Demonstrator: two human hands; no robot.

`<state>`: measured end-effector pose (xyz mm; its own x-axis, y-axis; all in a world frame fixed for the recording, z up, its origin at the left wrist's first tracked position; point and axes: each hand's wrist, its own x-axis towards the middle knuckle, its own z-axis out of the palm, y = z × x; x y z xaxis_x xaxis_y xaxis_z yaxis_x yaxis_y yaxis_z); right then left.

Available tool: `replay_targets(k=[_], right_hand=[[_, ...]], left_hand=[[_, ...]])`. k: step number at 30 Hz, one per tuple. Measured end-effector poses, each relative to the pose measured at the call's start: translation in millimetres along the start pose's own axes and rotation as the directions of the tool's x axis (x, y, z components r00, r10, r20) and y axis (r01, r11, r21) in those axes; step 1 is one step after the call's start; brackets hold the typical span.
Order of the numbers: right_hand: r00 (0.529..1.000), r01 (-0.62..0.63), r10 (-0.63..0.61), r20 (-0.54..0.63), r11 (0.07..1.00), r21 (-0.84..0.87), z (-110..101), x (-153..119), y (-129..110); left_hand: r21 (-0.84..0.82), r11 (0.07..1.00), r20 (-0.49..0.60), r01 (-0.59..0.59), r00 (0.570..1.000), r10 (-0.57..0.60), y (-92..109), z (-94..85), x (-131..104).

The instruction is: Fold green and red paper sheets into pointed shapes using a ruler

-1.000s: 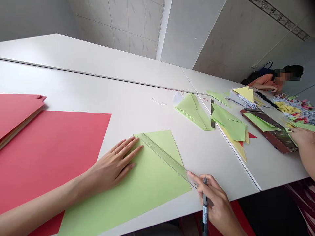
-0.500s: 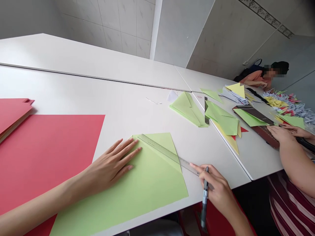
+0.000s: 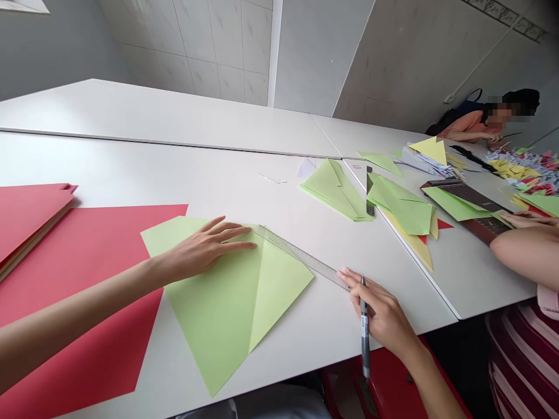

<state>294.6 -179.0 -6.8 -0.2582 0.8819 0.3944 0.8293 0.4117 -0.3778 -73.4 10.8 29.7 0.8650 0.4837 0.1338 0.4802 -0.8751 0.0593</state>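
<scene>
A light green sheet of paper [image 3: 218, 297] with a crease across it lies turned at an angle on the table. My left hand [image 3: 209, 247] rests on its upper part, fingers spread and flat. A clear ruler [image 3: 305, 258] slants down to the right, its upper end on the sheet near my left fingertips. My right hand [image 3: 382, 311] has its fingers at the ruler's lower end. A dark pen [image 3: 365, 340] is also held between those fingers, pointing downward.
A large red sheet [image 3: 109, 244] lies under the green one's left side, beside a red stack [image 3: 30, 221]. Folded green papers [image 3: 336, 189] lie right of centre. A co-worker's arm [image 3: 524, 250] works over a dark brown board [image 3: 476, 227]. Another person [image 3: 471, 125] sits far right.
The green sheet has turned, with one corner now pointing down toward the table's front edge. My left hand has shifted up and slightly right. The ruler remains in my right hand with the pen.
</scene>
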Motion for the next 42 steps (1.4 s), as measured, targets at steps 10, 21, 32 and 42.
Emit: replay_targets(k=[10, 21, 32, 42], right_hand=[[0.994, -0.093, 0.095, -0.061, 0.995, 0.030, 2, -34, -36], [0.979, -0.049, 0.042, 0.202, 0.998, 0.033, -3, -9, -33], [0.970, -0.105, 0.082, 0.229, 0.990, 0.091, 2, -8, -31], [0.959, -0.164, 0.138, 0.249, 0.983, 0.088, 0, -2, -30]], left_hand=[[-0.052, 0.987, -0.083, 0.152, 0.984, -0.156, 59, 25.1, 11], [-0.034, 0.988, -0.006, 0.148, 0.989, -0.149, 55, 23.3, 11], [-0.011, 0.993, 0.008, 0.115, 0.993, -0.115, 53, 22.2, 9], [0.033, 0.994, -0.006, 0.103, 0.995, -0.103, 56, 18.6, 10]])
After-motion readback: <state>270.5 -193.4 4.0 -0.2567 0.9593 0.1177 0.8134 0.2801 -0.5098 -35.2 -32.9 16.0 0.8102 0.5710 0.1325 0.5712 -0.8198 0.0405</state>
